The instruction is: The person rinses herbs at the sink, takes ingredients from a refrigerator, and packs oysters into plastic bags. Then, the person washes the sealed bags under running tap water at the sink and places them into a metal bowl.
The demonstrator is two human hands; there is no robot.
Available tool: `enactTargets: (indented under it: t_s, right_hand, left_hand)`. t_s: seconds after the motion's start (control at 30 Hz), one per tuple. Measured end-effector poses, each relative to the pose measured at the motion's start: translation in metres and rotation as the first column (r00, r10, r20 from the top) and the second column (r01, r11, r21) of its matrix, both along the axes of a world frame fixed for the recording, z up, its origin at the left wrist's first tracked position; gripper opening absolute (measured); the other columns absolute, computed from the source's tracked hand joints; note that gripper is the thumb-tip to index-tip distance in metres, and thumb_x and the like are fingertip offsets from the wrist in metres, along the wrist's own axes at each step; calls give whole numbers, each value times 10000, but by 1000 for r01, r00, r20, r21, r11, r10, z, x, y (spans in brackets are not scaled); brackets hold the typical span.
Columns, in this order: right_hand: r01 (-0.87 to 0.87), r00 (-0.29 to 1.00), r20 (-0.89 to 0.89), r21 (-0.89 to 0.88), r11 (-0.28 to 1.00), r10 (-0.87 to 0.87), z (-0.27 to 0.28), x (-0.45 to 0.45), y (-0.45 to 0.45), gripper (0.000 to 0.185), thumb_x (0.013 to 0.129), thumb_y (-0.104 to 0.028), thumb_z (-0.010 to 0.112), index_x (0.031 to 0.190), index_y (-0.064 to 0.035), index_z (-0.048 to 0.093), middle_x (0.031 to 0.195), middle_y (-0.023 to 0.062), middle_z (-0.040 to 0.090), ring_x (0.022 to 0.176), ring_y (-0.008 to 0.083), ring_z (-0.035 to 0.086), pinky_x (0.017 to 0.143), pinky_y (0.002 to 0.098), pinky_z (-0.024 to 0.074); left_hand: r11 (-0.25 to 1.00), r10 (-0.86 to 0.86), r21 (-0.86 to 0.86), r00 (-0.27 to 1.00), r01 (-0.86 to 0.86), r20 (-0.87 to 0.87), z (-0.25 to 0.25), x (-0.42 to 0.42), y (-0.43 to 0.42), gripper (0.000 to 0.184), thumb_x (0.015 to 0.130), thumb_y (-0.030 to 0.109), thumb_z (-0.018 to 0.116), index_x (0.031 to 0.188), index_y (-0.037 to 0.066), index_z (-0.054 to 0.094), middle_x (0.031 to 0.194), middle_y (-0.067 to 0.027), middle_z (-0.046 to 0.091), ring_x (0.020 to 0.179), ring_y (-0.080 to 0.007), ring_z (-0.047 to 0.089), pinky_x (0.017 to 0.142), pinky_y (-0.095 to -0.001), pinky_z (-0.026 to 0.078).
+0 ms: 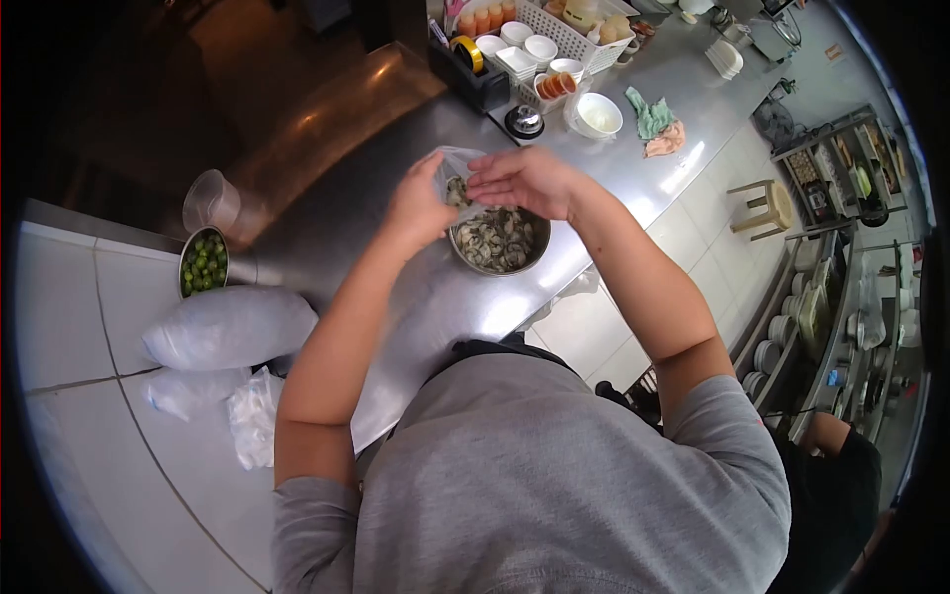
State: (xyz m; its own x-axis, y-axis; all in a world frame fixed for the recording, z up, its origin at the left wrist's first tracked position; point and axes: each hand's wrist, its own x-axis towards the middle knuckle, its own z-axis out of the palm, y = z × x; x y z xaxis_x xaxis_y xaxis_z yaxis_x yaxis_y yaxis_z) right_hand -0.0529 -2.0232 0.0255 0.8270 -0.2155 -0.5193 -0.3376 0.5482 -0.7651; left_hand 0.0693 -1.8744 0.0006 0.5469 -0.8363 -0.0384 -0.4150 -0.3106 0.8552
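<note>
My left hand point(418, 206) is closed on the rim of a clear plastic bag point(457, 158), holding it up over the steel counter. Some greyish shellfish meat point(457, 192) shows in the bag. My right hand point(526, 182) is at the bag's mouth, its fingers stretched out and pointing left, with nothing visibly gripped. Just below both hands stands a round metal bowl point(546, 247). Grey and white shucked shellfish point(498, 241), which look like oysters, lie in it. The far rim of the bowl is partly hidden by my right hand.
Beyond my hands are a service bell point(524, 122), white bowls point(600, 116), a white basket point(564, 35) and cloths point(653, 119). At left are a bowl of green limes point(205, 262), a clear tub point(211, 201) and wrapped plastic packs point(233, 327). A person in black point(826, 495) stands at lower right.
</note>
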Motion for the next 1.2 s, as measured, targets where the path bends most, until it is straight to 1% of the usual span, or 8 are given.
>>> enactTargets:
  t_s: [0.13, 0.23, 0.27, 0.47, 0.67, 0.87, 1.1, 1.2]
  right_hand:
    - [-166, 978, -171, -306, 937, 117, -18, -3, -6, 332, 763, -92, 605, 1081, 5, 590, 975, 162, 637, 858, 270, 646, 752, 333, 528]
    - [-523, 846, -435, -786, 330, 307, -57, -5, 17, 410, 713, -113, 628, 1123, -114, 611, 1051, 164, 610, 954, 294, 618, 822, 371, 513]
    - [-453, 813, -422, -892, -20, 401, -80, -10, 28, 443, 697, -121, 631, 1137, -170, 615, 1101, 163, 586, 991, 299, 600, 845, 388, 503]
    - [-512, 727, -541, -837, -191, 423, -145, -2, 46, 425, 651, -109, 659, 1072, -158, 636, 1279, 181, 456, 1115, 319, 518, 923, 392, 447]
    - [-588, 710, -532, -808, -27, 461, -147, 1, 24, 392, 648, -80, 648, 1039, -109, 647, 902, 160, 639, 880, 294, 636, 773, 412, 501]
    - [-264, 959, -190, -341, 902, 209, -98, -15, -14, 342, 605, 53, 637, 945, 30, 610, 782, 125, 635, 759, 209, 640, 621, 307, 510]
    - [15, 989, 148, 56, 998, -23, -27, 4, 7, 317, 643, 96, 607, 954, 38, 594, 869, 136, 631, 769, 226, 641, 563, 298, 504]
    - [-79, 997, -47, -257, 963, 69, -38, 36, 51, 273, 637, 40, 628, 910, 44, 609, 872, 153, 639, 802, 237, 640, 614, 336, 504]
  left_hand:
    - [995, 103, 10, 977, -103, -186, 18, 19, 23, 752, 628, -82, 583, 1352, 1, 400, 748, -76, 567, 474, -98, 511, 459, -252, 455]
    - [989, 143, 21, 947, -143, -287, 38, 18, 41, 761, 633, -67, 574, 1367, 25, 395, 628, -41, 534, 471, -92, 497, 449, -244, 420]
    - [989, 144, 17, 945, -146, -293, 36, 17, 45, 760, 635, -69, 573, 1367, 29, 396, 629, -40, 533, 470, -92, 497, 447, -244, 417]
    - [981, 182, 121, 942, -153, -283, -1, 17, 60, 749, 618, -83, 570, 1344, -9, 402, 1178, -142, 538, 527, -141, 571, 471, -285, 479]
    - [981, 172, 121, 967, -151, -189, -21, 6, 62, 759, 624, -49, 596, 1352, 8, 389, 1390, -144, 403, 682, -204, 638, 568, -300, 523]
    - [998, 65, 12, 994, -66, 90, -52, 0, 50, 800, 626, -49, 585, 1386, 43, 353, 1497, -42, 259, 606, -115, 534, 469, -259, 483]
    - [1000, 7, 1, 1000, -7, 28, -47, -13, 35, 823, 617, -63, 601, 1391, 37, 339, 1497, -47, 260, 618, -116, 541, 463, -249, 479]
    - [997, 12, -78, 1000, -14, -16, -52, -7, 40, 833, 616, -82, 599, 1396, 38, 331, 1496, -58, 256, 639, -104, 548, 463, -238, 476]
